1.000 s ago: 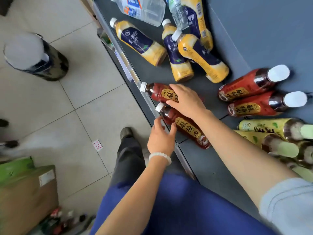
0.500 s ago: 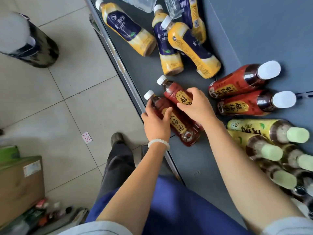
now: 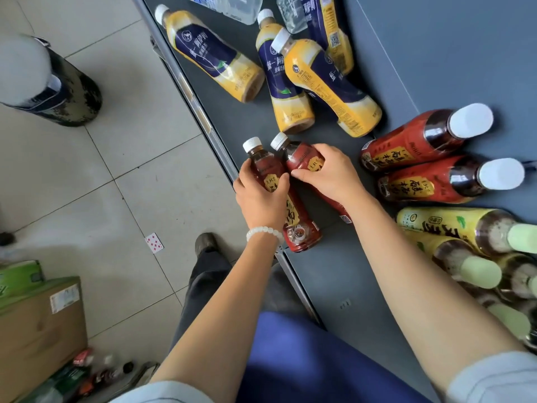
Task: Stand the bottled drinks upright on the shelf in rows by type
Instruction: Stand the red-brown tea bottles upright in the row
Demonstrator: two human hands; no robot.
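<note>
Two red-labelled tea bottles with white caps lie side by side near the front edge of the dark shelf. My left hand grips the left red bottle round its middle. My right hand grips the right red bottle just below its neck. Two more red bottles stand upright at the right. Several green-capped yellow-label bottles stand below them. Several yellow-and-navy bottles lie on their sides further along the shelf.
Clear water bottles lie at the top of the shelf. A metal rail edges the shelf. On the tiled floor are a dark cylinder with a white top, a playing card, a cardboard box and my shoe.
Both hands have closed round the two red bottles and turned them so they lie parallel, caps pointing up the shelf. The view has shifted down the shelf.
</note>
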